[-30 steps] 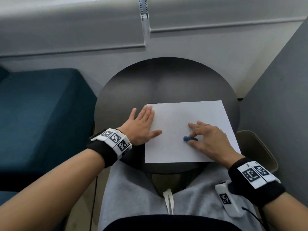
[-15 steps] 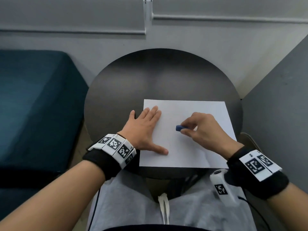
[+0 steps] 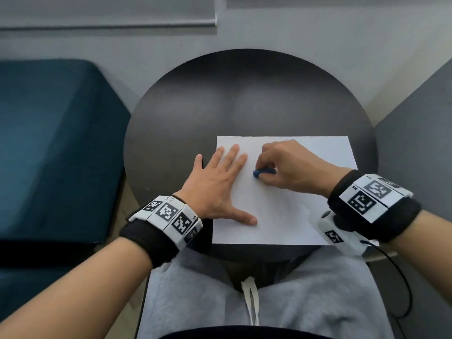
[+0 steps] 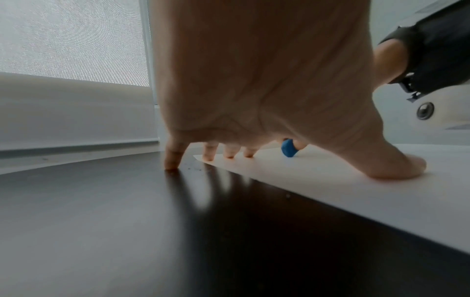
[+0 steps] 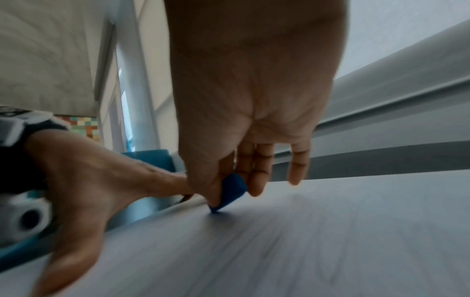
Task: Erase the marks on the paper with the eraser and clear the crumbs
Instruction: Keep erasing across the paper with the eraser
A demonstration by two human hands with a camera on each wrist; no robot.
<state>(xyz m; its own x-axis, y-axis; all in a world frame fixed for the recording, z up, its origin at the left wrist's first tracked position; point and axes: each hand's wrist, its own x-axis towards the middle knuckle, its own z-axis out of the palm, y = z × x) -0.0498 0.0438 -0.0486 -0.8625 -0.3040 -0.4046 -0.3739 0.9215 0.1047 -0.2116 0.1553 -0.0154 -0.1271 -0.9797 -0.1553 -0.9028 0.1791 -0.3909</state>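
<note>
A white sheet of paper (image 3: 288,211) lies on the round dark table (image 3: 190,108), toward its near right side. My left hand (image 3: 217,182) lies flat with straight, spread fingers over the paper's left edge, thumb on the sheet and little finger on the table. My right hand (image 3: 286,167) pinches a blue eraser (image 3: 263,172) between thumb and fingers, its tip touching the paper just right of my left fingertips. The eraser (image 5: 229,193) shows pressed down in the right wrist view, and the eraser (image 4: 288,150) peeks out behind my left hand (image 4: 254,100). No marks on the paper are legible.
A few small dark crumbs (image 4: 193,168) lie on the table by the paper's far left corner. A teal cushioned seat (image 3: 49,148) stands to the left, a grey partition (image 3: 420,148) to the right. The table's far half (image 3: 244,94) is bare.
My right hand took up the eraser from the paper and carried it left and farther up the sheet, close to my left fingers. My left hand slid further onto the paper.
</note>
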